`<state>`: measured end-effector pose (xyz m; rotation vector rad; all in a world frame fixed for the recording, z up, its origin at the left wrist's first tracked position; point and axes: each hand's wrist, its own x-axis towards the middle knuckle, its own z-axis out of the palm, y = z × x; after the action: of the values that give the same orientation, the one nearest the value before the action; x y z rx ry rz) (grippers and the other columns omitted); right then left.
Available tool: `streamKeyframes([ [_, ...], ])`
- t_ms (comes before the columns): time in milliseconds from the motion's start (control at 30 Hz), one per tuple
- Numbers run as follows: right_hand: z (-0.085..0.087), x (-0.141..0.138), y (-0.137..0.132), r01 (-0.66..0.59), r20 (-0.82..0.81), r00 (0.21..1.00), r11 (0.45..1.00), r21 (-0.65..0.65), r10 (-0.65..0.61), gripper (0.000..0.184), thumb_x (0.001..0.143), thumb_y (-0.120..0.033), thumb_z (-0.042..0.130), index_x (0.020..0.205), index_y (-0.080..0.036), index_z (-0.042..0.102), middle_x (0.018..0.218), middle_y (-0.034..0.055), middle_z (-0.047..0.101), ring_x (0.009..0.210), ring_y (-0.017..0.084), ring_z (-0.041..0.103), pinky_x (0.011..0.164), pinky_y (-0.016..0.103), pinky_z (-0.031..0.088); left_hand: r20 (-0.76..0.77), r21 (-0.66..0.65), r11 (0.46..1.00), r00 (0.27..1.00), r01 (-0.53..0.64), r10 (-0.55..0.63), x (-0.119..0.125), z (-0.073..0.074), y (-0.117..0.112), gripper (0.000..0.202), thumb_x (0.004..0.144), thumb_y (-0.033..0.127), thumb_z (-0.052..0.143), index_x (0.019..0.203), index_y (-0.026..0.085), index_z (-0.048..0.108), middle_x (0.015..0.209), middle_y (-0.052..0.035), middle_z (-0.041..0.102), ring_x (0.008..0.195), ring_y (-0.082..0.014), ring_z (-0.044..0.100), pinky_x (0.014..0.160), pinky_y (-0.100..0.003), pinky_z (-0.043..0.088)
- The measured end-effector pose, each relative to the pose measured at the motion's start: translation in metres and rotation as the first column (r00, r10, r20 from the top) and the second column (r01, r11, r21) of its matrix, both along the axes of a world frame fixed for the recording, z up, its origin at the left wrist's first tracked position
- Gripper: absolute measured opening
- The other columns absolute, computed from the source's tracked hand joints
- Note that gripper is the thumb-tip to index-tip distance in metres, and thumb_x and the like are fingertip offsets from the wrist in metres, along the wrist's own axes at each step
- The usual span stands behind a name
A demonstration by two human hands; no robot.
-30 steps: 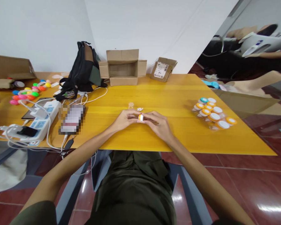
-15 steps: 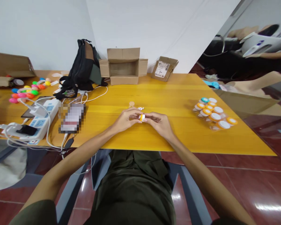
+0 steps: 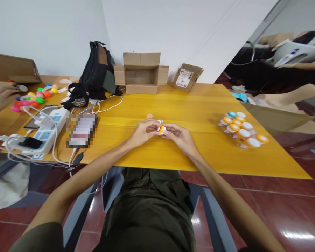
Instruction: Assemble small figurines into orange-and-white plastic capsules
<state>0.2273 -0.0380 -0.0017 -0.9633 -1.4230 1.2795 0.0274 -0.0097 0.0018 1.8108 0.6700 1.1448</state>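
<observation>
Near the table's front edge, my left hand (image 3: 145, 133) and my right hand (image 3: 180, 138) meet at the fingertips. Between them they pinch a small orange-and-white lid (image 3: 161, 130), partly covered by the fingers. Just beyond the fingers lies a small white piece with dark marks (image 3: 160, 121). A small round pale disc (image 3: 149, 116) rests on the table a little farther back and to the left.
Several clear jars with orange, white and teal lids (image 3: 243, 133) stand at right. An open cardboard box (image 3: 141, 90), a smaller box (image 3: 185, 79) and a backpack (image 3: 96, 75) line the back. At left are a power strip (image 3: 51, 131), a phone (image 3: 82, 131) and another person's hand (image 3: 1, 96).
The lid has turned in my fingers, showing its orange side more from above. Another person's hand has come in at the far left. The view has shifted slightly.
</observation>
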Motion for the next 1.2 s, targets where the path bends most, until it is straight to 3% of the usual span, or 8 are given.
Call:
streamKeyframes([
  [400,0.0034,-0.0003,0.0003,0.029,-0.005,1.000,0.999,-0.023,-0.029,0.043,0.069,-0.059,0.086,0.095,-0.027,0.076,0.098,0.0050,0.079,0.090,0.022,0.073,0.087,0.041,0.062,0.018,-0.102,0.995,1.000,-0.002,0.004,0.0021,-0.0047,-0.0003,0.019,0.081,0.020,0.078,0.100,0.019,0.075,0.102,-0.0049,0.071,0.092,-0.0155,0.071,0.088,-0.034,0.062],
  [667,0.0075,0.0003,-0.0031,0.054,-0.015,0.998,0.998,-0.026,-0.054,0.044,0.067,-0.059,0.087,0.095,-0.027,0.077,0.098,0.0038,0.078,0.090,0.021,0.072,0.087,0.040,0.062,0.012,-0.006,1.000,1.000,-0.021,0.022,-0.0009,0.0015,0.0024,0.012,0.085,0.018,0.074,0.092,0.024,0.081,0.097,-0.0053,0.077,0.095,-0.0175,0.071,0.093,-0.036,0.058],
  [967,0.0056,0.0008,-0.0017,0.035,0.040,0.998,0.998,0.043,-0.037,0.041,0.070,-0.058,0.085,0.097,-0.028,0.076,0.101,0.0036,0.078,0.093,0.022,0.073,0.090,0.043,0.062,0.037,-0.058,0.996,0.996,-0.074,0.076,0.0002,0.0015,0.0020,0.010,0.082,0.022,0.078,0.089,0.026,0.082,0.093,-0.0037,0.079,0.089,-0.0177,0.072,0.089,-0.036,0.058],
  [1200,0.0068,0.0006,-0.0038,0.059,0.004,0.998,0.998,0.014,-0.059,0.039,0.069,-0.056,0.087,0.095,-0.028,0.076,0.099,0.0030,0.078,0.091,0.021,0.073,0.088,0.042,0.062,0.041,-0.056,0.995,0.996,-0.080,0.082,0.0006,0.0026,0.0006,0.004,0.083,0.027,0.078,0.083,0.025,0.082,0.090,-0.0042,0.079,0.086,-0.0178,0.072,0.086,-0.035,0.058],
])
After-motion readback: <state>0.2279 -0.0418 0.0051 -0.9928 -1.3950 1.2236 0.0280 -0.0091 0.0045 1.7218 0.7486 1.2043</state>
